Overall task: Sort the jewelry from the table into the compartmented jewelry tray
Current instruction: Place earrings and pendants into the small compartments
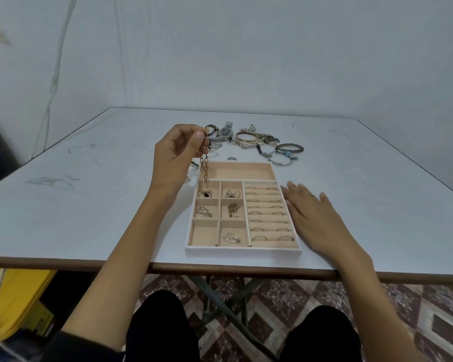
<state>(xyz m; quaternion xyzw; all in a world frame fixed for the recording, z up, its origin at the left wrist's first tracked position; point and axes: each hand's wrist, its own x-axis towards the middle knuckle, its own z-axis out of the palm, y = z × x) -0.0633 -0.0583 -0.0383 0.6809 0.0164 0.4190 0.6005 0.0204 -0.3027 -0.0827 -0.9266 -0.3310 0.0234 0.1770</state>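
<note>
dangling a gold chain bracelet (204, 163) pinched in our left hand (177, 155) over the tray (242, 250)'s far-left corner; right hand (313, 218) lies flat, fingers spread, on the tabletop (89, 205) touching the tray; next, we judge, lower it into the long top compartment.

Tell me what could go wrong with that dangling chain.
The gold link chain, pinched only at its top by the left hand, could slip. Its lower end hangs by the small compartment holding a bow-shaped piece; lowered there, not into the wide far compartment, it might tangle.
</note>
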